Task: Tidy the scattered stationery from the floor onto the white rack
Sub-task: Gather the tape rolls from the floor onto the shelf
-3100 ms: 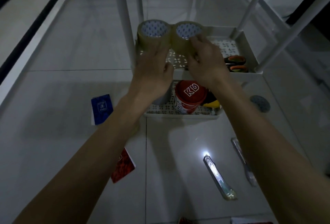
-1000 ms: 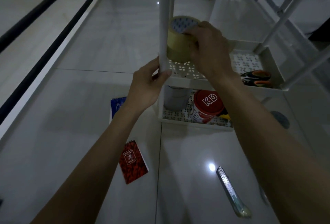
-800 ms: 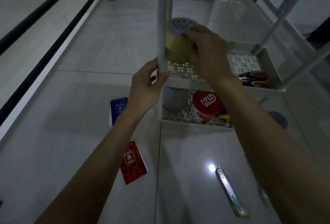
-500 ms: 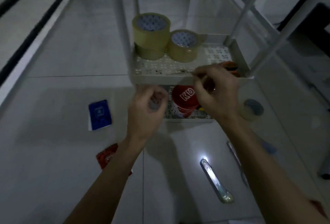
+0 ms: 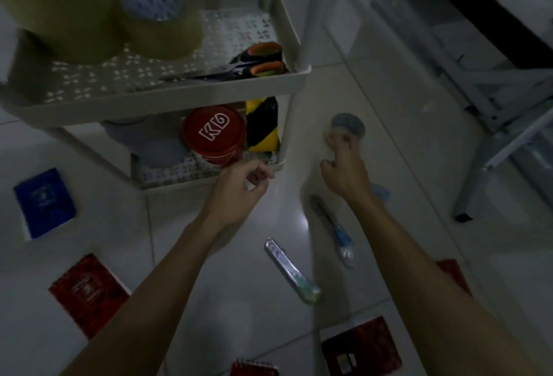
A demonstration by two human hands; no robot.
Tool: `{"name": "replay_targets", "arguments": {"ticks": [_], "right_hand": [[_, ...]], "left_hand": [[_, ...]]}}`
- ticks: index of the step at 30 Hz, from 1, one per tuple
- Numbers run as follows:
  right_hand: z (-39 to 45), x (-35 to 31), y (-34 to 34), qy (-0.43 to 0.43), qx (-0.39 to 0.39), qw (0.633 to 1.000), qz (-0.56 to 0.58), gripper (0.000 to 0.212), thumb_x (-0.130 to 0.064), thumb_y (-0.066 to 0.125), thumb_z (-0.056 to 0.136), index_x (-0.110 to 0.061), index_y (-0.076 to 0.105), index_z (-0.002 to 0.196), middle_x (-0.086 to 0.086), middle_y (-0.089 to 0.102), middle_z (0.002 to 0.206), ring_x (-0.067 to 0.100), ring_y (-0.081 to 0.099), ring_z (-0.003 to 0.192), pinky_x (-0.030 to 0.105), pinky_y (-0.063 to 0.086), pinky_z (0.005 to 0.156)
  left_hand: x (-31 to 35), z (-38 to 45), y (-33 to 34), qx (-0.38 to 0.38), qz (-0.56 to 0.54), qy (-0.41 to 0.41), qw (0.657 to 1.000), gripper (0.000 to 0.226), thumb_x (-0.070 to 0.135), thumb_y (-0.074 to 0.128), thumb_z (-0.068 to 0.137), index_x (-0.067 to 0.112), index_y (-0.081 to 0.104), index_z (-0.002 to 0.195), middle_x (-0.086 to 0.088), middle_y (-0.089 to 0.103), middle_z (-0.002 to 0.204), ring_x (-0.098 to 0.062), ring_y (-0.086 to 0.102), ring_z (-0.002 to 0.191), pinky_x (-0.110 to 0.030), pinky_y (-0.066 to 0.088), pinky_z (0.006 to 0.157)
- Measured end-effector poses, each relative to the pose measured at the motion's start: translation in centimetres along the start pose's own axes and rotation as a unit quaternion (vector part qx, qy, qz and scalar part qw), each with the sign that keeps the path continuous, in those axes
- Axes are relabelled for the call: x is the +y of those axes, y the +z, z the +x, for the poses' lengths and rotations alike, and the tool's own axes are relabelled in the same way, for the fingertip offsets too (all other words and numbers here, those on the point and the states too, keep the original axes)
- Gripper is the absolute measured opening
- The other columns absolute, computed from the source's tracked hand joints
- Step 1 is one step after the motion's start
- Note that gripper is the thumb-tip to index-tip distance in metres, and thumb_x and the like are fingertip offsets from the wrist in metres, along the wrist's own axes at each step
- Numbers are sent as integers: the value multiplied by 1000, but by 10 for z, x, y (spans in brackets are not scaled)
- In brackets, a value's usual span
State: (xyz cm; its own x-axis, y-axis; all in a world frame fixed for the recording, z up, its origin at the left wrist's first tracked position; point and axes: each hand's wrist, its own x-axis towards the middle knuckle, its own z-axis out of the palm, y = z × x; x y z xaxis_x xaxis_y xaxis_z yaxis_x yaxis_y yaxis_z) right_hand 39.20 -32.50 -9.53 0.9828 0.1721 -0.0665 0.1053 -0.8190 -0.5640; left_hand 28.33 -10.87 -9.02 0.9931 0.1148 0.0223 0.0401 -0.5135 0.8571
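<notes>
Both hands have dropped away from the rack (image 5: 287,82). Right hand (image 5: 344,166) is now down at the clear tape roll (image 5: 348,127) on the floor beside the rack's leg; blurred, can't tell if the fingers have closed. Left hand (image 5: 239,187) hangs empty, fingers loosely curled. Risk: a shallow pinch sends the roll rolling away. Cutters (image 5: 291,271), (image 5: 332,226) lie under the right forearm; notebooks (image 5: 45,202), (image 5: 88,293) sit left.

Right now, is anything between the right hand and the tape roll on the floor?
Nothing visible. The right hand is already at the tape roll beside the rack, fingertips at its near edge.
</notes>
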Motion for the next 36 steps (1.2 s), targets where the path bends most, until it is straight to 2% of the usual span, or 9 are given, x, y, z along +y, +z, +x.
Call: {"name": "replay_targets", "arguments": {"ticks": [5, 12, 15, 18, 21, 26, 28, 32, 36], "right_hand": [[25, 21, 11, -1, -35, 999, 25, 73, -3, 57, 94, -3, 24, 159, 20, 19, 166, 39, 44, 138, 39, 45, 101], [15, 24, 13, 3, 93, 994, 61, 46, 1, 63, 89, 1, 59, 135, 23, 54, 133, 35, 59, 110, 14, 33, 77], [-9, 13, 6, -27, 151, 983, 103, 36, -6, 65, 87, -9, 67, 123, 8, 57, 117, 22, 62, 102, 12, 39, 85], [-35, -8, -6, -60, 185, 974, 115, 28, -12, 71, 82, -15, 70, 110, -4, 52, 105, 12, 59, 93, 14, 41, 83], [-59, -33, -22, -117, 220, 962, 111, 20, -13, 72, 78, -7, 67, 97, 3, 55, 96, 13, 54, 84, 18, 42, 72], [-96, -92, -63, -258, 277, 912, 156, 20, -17, 69, 78, 2, 64, 83, 10, 56, 84, 18, 48, 73, 22, 37, 62], [-102, -121, -76, -296, 292, 894, 167, 24, -20, 68, 79, 3, 66, 83, 12, 57, 84, 16, 47, 72, 19, 34, 63], [-89, -184, -83, -327, 283, 881, 189, 21, -16, 72, 86, 3, 69, 95, 13, 61, 94, 16, 53, 79, 18, 39, 67], [-53, -235, -70, -343, 261, 884, 182, 17, -15, 69, 96, -1, 72, 105, 13, 64, 108, 16, 61, 93, 25, 52, 78]], "left_hand": [[-4, 9, 13, -25, 4, -33, 999, 19, 3, 69, 90, 21, 73, 94, 13, 70, 91, -6, 65, 84, -5, 44, 67], [7, 2, 5, -21, -5, -36, 999, 25, 1, 66, 93, 25, 71, 92, 9, 67, 98, -9, 64, 88, -7, 45, 66], [22, -4, -13, -5, -4, 0, 1000, 32, 1, 67, 93, 32, 69, 90, 9, 64, 98, -8, 63, 86, -11, 46, 66], [41, -13, -38, 26, 15, 45, 999, 28, -1, 69, 91, 27, 71, 92, 7, 66, 97, -5, 64, 85, -12, 46, 69], [64, -24, -67, 72, 39, 102, 991, 21, -3, 70, 90, 17, 72, 94, 8, 66, 95, -2, 65, 85, -10, 47, 74], [92, -42, -120, 199, 108, 168, 960, 12, 0, 70, 93, 11, 72, 96, -3, 68, 96, -16, 65, 86, -34, 55, 74], [101, -45, -140, 255, 150, 195, 935, 10, -1, 70, 92, 8, 71, 96, -3, 67, 96, -16, 63, 87, -28, 52, 76], [107, -32, -173, 321, 200, 195, 905, 23, 6, 68, 90, 4, 68, 112, -6, 63, 111, -19, 59, 108, -20, 43, 92], [86, -4, -194, 289, 281, 108, 909, 67, 33, 62, 93, 10, 41, 153, -19, 34, 158, -35, 35, 147, -55, 37, 115]]}}
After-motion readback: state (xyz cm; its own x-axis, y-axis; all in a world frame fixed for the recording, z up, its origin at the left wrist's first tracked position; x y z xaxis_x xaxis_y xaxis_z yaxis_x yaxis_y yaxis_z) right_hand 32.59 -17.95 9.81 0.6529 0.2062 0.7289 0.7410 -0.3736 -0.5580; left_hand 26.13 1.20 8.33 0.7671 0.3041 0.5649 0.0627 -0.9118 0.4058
